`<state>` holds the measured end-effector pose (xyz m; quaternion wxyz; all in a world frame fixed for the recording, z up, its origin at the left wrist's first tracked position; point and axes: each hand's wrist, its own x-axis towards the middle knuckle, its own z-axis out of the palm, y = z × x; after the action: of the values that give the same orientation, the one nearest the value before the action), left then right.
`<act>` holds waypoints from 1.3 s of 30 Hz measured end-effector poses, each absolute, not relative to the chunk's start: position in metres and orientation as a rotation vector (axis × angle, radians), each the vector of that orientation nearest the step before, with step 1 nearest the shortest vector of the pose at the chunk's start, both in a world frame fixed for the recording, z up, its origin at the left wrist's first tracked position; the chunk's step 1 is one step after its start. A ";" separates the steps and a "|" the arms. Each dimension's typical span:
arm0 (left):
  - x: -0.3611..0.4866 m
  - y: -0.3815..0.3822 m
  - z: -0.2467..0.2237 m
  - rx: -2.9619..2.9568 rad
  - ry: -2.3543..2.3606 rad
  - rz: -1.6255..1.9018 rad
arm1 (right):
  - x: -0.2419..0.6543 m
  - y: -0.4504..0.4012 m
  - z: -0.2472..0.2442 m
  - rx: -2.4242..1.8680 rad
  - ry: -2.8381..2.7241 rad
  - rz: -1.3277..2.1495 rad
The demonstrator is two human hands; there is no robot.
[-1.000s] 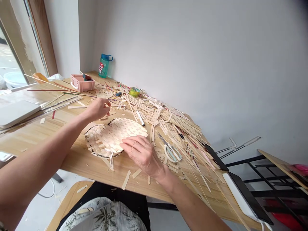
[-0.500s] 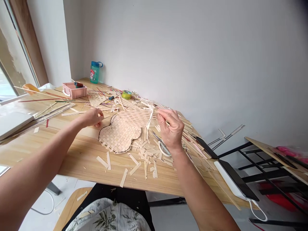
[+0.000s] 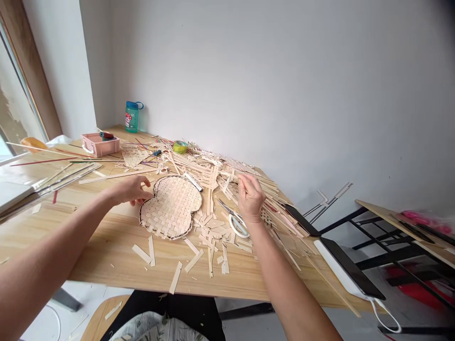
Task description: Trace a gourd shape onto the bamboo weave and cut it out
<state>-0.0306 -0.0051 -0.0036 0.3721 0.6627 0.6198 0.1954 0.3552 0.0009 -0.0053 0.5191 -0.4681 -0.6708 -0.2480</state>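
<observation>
L hand (image 3: 130,191) beside woven bamboo mat (image 3: 171,207); R hand (image 3: 250,197) above bamboo strips (image 3: 199,166).

Woven bamboo mat (image 3: 171,207): matt, rough strips. Worktop (image 3: 106,270): smooth pale wood. Scissors (image 3: 231,219): steel blades, glossy white plastic handles.

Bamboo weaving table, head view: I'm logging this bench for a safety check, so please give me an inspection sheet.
Surface: light wooden table, strewn with cut strips.
Job's things: gourd-shaped woven bamboo panel, lying flat, dark-edged.
Clutter: loose bamboo offcuts, heap of long bamboo strips, white-handled scissors.
Hands: left hand at the panel's left edge; right hand raised over the strips, any grip unclear.
Cables: white cord hanging at lower right, beyond the table.
Surroundings: pink crate, green water bottle, black metal rack.
</observation>
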 end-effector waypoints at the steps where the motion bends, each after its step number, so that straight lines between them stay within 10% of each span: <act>1: -0.030 -0.005 -0.005 1.699 1.575 0.497 | 0.359 0.003 -0.014 -1.174 -1.652 -0.546; 14: -0.020 -0.012 -0.004 1.648 1.499 0.493 | 0.351 -0.030 -0.017 -1.690 -1.900 -0.388; 20: -0.023 -0.014 -0.001 1.603 1.496 0.506 | 0.289 -0.052 -0.022 -1.528 -1.956 0.552; 39: -0.019 -0.019 0.002 1.561 1.438 0.469 | 0.271 -0.048 -0.042 -1.298 -1.090 1.387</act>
<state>-0.0190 -0.0186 0.0024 0.4655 0.6356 0.5855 0.1910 0.2706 -0.0480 -0.0423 0.4579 -0.5270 -0.4423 0.5630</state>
